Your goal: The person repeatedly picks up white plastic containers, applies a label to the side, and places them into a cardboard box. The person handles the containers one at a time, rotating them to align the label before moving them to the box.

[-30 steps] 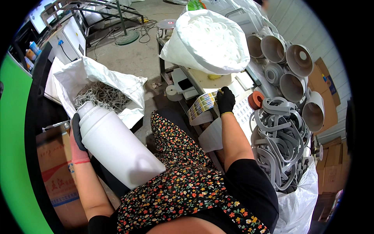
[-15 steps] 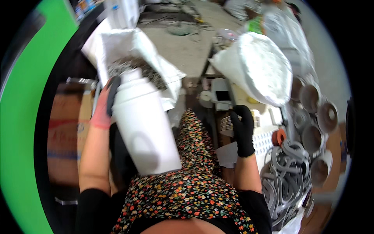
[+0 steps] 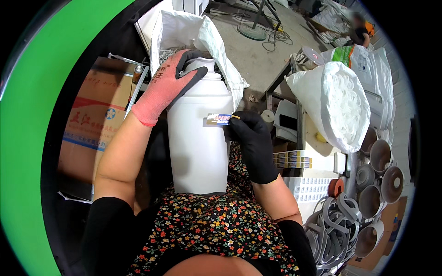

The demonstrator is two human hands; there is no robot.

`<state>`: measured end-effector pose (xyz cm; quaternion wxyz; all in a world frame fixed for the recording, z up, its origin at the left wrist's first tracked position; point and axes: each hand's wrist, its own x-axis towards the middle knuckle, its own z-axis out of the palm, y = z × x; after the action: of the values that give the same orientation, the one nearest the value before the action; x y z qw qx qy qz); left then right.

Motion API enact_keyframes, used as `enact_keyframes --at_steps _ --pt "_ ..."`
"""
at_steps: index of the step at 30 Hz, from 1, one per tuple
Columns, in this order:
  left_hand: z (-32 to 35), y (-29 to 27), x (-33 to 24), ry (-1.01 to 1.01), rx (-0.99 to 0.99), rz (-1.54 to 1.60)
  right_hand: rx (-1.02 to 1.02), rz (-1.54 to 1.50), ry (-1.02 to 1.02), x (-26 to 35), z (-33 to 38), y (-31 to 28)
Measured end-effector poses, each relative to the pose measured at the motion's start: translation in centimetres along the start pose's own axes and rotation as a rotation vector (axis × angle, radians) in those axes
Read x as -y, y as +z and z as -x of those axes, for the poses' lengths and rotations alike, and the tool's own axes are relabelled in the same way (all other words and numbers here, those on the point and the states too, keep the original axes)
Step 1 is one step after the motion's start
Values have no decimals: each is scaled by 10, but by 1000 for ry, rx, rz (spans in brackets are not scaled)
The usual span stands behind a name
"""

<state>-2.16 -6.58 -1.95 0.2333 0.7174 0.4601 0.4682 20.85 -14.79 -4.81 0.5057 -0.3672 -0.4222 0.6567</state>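
Observation:
A large white plastic canister [image 3: 199, 152] with a narrow neck stands nearly upright against my lap. My left hand [image 3: 169, 86], in a pink glove with dark grip fingers, is wrapped round its neck from the left. In a black glove, my right hand [image 3: 251, 146] pinches the right end of a small blue and gold label [image 3: 217, 119]. The label lies over the upper front of the canister's body; whether it is stuck down I cannot tell. The fingertips of my right hand are close to the canister's right side.
Behind the canister stands a white sack [image 3: 212, 34] of small metal parts. On the right-hand table are a sack of clear rings [image 3: 346, 99], label sheets [image 3: 313, 189], an orange tape roll [image 3: 336, 187] and grey handles [image 3: 334, 225]. A cardboard box [image 3: 90, 110] stands left; a person [image 3: 360, 33] is far off.
The canister has come more upright. My right hand has moved from beside the table to the canister's front, with a label now between its fingers. The whole view has shifted.

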Motion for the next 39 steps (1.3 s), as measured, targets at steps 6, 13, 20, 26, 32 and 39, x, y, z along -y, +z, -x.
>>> enact_keyframes --at_steps 6,13,20,26,32,39 --pt "5 -5 -11 74 30 -125 1 124 -1 3 -2 4" --pt "11 -12 -25 50 221 -42 -16 74 -6 6 1 4" --pt "12 -16 -26 225 318 -181 -56 72 -34 7 4 5" --pt "17 -13 -37 259 345 -278 -72 297 -87 3 1 2" --pt "19 -23 -50 185 142 420 -105 164 -139 -28 -17 -49" --pt "5 -28 -71 199 -228 342 -96 19 -130 -35 -9 -48"
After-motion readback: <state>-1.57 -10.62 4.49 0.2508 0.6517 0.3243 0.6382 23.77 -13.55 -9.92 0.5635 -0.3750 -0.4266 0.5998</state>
